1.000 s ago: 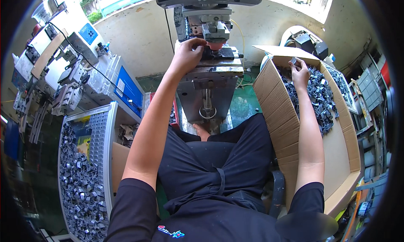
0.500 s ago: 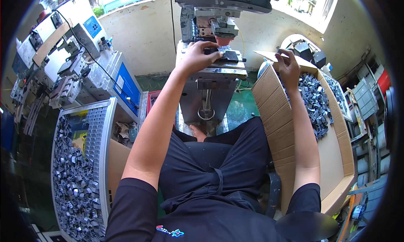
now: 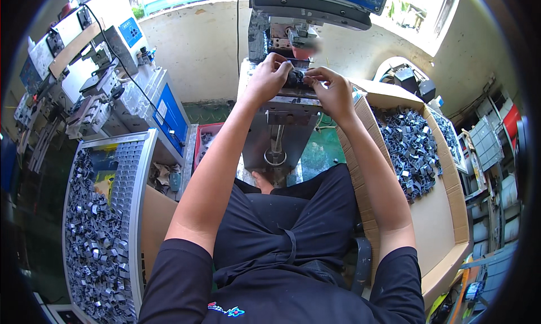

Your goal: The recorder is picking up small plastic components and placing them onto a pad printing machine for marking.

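Observation:
Both of my hands are at the fixture of a pad printing machine (image 3: 280, 138), just below its reddish pad (image 3: 301, 53). My left hand (image 3: 266, 81) is closed in a pinch at the left side of the fixture; what its fingertips hold is hidden. From the other side my right hand (image 3: 336, 96) pinches, thumb and fingertips against a small dark plastic part (image 3: 296, 78) between the two hands. The fingers partly cover the part and the fixture beneath it.
An open cardboard box (image 3: 451, 211) at my right holds a heap of small dark parts (image 3: 410, 149). On the left, a metal-framed tray (image 3: 141, 194) carries many similar parts (image 3: 98, 251). A second machine (image 3: 135, 98) stands behind that tray. A red bin (image 3: 198, 146) sits beside the machine base.
My right hand has moved left from above the cardboard box to the fixture, beside my left hand. My left hand stays at the fixture, its fingers now drawn into a pinch.

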`<state>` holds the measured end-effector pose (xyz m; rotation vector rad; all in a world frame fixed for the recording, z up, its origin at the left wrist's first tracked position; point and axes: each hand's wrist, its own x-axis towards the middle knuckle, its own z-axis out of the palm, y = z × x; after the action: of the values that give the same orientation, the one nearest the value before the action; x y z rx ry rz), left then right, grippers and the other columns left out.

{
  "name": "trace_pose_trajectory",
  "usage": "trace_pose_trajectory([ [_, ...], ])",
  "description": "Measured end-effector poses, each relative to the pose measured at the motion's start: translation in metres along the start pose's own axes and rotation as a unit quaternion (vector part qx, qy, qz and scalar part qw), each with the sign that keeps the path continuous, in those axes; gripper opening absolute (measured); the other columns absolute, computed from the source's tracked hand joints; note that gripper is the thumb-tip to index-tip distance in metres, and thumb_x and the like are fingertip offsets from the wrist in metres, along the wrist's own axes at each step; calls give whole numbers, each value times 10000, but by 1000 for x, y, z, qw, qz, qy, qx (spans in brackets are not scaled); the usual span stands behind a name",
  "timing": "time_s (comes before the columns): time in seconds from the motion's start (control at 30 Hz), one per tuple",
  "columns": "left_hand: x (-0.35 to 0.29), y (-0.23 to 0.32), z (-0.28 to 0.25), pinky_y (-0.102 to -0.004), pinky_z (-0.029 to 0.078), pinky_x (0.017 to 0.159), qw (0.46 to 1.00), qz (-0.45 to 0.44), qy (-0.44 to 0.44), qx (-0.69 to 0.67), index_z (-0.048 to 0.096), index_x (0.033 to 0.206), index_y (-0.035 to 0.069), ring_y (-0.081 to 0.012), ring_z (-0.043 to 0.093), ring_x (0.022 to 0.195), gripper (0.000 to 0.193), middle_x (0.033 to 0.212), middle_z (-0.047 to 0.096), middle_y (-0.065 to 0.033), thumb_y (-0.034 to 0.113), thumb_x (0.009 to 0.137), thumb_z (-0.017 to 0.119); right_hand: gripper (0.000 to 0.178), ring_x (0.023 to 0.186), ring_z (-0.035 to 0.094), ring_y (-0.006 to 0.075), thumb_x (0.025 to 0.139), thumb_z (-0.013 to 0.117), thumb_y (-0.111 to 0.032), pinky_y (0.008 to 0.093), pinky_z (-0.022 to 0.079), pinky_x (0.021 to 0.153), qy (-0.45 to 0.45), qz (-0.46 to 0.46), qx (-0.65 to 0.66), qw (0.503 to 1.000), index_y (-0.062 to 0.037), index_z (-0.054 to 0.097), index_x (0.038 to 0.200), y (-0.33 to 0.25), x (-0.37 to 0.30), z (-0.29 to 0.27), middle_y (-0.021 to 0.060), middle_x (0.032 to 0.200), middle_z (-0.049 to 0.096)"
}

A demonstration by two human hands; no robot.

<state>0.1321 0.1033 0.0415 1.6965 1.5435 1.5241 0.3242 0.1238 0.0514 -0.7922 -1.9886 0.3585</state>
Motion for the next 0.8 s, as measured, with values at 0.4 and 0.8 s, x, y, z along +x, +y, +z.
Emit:
trace_pose_trajectory([
  [0.4, 0, 5, -2, -359, 487, 879, 999, -3, 35, 0, 604, 1106, -36, -279, 648, 997, 389, 1015, 666, -191, 303, 916, 600, 297, 923, 679, 343, 900, 657, -366, 419, 504, 797, -15, -42, -131, 990, -81, 696, 975, 4, 16, 14, 161, 977, 713],
  [0.8, -126, -35, -109, -273, 498, 752, 982, 22, 183, 34, 655, 1141, -24, -154, 638, 876, 416, 1004, 691, -118, 295, 879, 703, 380, 943, 624, 456, 984, 463, -503, 524, 452, 814, -36, 40, -186, 981, -134, 481, 1070, 4, 0, 29, 222, 972, 671],
])
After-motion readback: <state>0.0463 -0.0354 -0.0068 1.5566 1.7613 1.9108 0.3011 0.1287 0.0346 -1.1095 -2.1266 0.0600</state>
